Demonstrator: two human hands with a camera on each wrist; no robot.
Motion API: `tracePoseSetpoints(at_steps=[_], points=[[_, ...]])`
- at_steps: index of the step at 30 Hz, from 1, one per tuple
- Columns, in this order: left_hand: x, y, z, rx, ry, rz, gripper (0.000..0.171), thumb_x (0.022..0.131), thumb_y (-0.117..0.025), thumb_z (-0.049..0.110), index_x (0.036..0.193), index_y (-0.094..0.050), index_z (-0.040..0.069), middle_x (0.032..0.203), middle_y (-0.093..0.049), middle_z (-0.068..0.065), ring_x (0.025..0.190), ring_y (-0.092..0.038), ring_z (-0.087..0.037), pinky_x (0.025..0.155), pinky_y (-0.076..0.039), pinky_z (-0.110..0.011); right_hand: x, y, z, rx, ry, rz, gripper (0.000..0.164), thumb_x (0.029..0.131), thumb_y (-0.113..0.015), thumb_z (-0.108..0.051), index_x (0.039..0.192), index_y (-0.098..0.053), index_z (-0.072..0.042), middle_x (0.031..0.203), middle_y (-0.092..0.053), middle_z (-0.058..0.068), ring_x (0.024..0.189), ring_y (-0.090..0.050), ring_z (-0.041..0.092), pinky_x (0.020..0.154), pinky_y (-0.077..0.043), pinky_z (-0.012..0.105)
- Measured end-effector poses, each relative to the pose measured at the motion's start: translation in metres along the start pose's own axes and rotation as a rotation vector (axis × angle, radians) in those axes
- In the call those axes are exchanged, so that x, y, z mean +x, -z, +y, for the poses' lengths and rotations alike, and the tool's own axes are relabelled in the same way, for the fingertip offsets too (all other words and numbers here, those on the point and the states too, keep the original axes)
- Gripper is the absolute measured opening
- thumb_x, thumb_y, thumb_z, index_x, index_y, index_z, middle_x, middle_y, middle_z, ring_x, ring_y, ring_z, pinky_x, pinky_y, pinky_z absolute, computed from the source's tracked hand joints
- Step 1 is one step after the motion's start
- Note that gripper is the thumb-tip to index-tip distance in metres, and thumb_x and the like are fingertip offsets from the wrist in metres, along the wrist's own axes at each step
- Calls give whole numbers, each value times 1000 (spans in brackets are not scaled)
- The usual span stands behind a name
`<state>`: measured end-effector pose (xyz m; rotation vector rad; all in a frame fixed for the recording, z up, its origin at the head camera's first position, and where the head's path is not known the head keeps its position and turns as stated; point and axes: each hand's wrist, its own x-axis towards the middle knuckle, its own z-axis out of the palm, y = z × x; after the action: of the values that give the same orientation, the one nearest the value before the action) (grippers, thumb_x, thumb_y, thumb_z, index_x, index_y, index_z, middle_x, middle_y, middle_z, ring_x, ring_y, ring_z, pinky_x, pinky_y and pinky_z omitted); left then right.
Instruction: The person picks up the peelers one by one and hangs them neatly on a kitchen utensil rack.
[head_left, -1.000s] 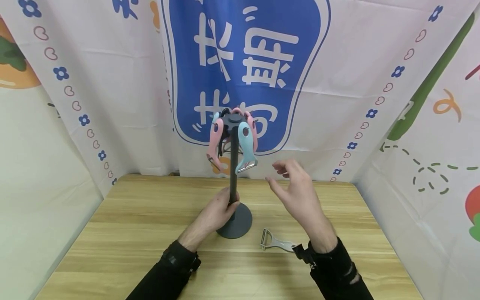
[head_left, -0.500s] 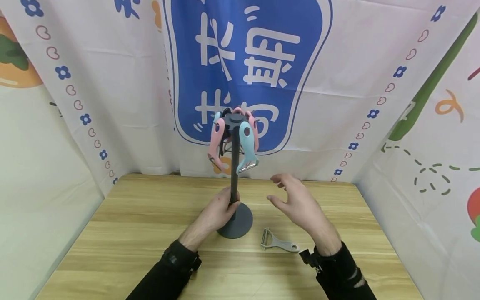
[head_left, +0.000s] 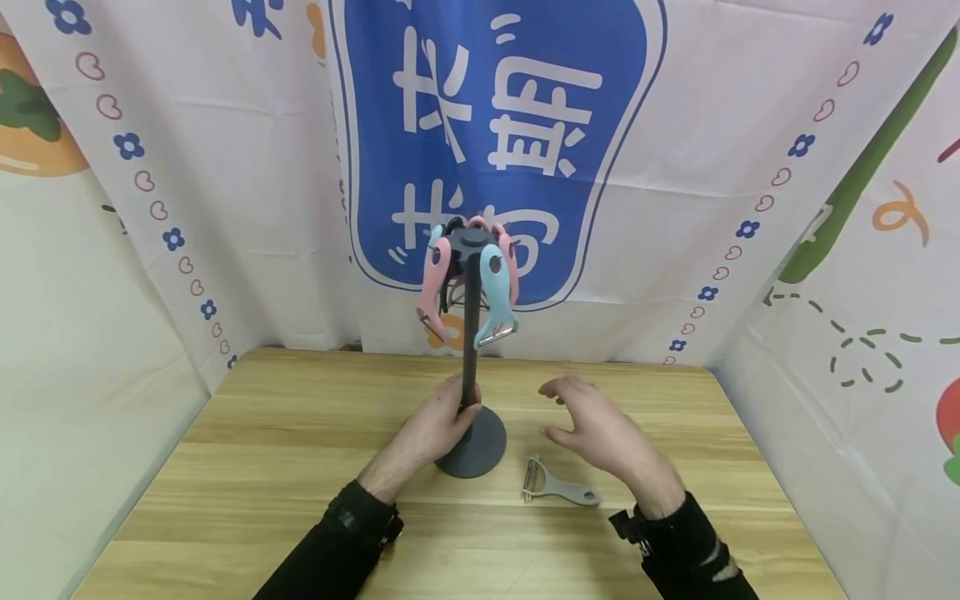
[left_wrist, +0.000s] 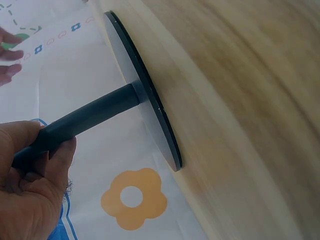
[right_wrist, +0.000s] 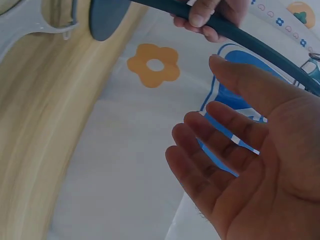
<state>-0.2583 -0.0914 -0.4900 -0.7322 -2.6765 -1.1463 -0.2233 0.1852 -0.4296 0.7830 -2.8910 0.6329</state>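
Note:
My left hand grips the lower pole of a dark grey stand, fingers and thumb wrapped round it in the left wrist view. The stand's round base is on the table. From its top hang several peelers, among them a pink peeler and a light blue peeler with a metal blade. My right hand hovers right of the stand, holding nothing, fingers loosely bent and apart in the right wrist view. Just below it a grey peeler lies on the table, its blade end toward the stand.
The wooden table carries the stand and the grey peeler. Behind it hangs a white printed cloth with a blue sign, close to the table's back edge. More cloth closes off both sides.
My right hand has come down and toward me, from beside the hanging peelers to above the grey peeler. The left hand has kept its grip on the pole.

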Motion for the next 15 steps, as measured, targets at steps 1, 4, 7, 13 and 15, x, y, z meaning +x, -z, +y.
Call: tracePoseSetpoints(at_steps=[1,4,7,13,15], points=[[0,0,0,5,-1,0,10,102,-66,14,104,-57,16,95,-57,1,85,-59,-13,71,-54,-31,-1,-2,1,0,4,-11,54,89,-82,-25,136,-61,-9,130,-64,6,113,-63,23,94,-53,38],[1,-1,-1,8,-12,2,10,101,-66,13,103,-57,15,95,-57,0,85,-59,-13,71,-54,-32,-3,-8,4,2,17,-37,54,87,-83,-21,135,-62,-7,127,-65,7,112,-63,25,93,-54,39],[1,-1,-1,3,-9,3,10,101,-67,12,103,-57,15,95,-57,0,85,-59,-13,71,-54,-32,-5,-13,6,-10,27,-64,52,86,-83,-20,133,-63,-7,123,-66,5,110,-64,24,92,-54,38],[1,-1,-1,-11,-1,7,10,101,-67,12,104,-58,15,95,-57,1,84,-59,-13,70,-53,-32,-9,-23,9,-4,23,-133,51,84,-82,-15,131,-64,-6,120,-66,7,107,-63,23,91,-54,40],[1,-1,0,-10,2,6,10,101,-67,12,104,-58,15,95,-57,1,84,-59,-13,71,-53,-32,-11,-25,10,3,17,-154,50,84,-80,-14,130,-64,-5,120,-66,9,106,-63,25,89,-55,41]])
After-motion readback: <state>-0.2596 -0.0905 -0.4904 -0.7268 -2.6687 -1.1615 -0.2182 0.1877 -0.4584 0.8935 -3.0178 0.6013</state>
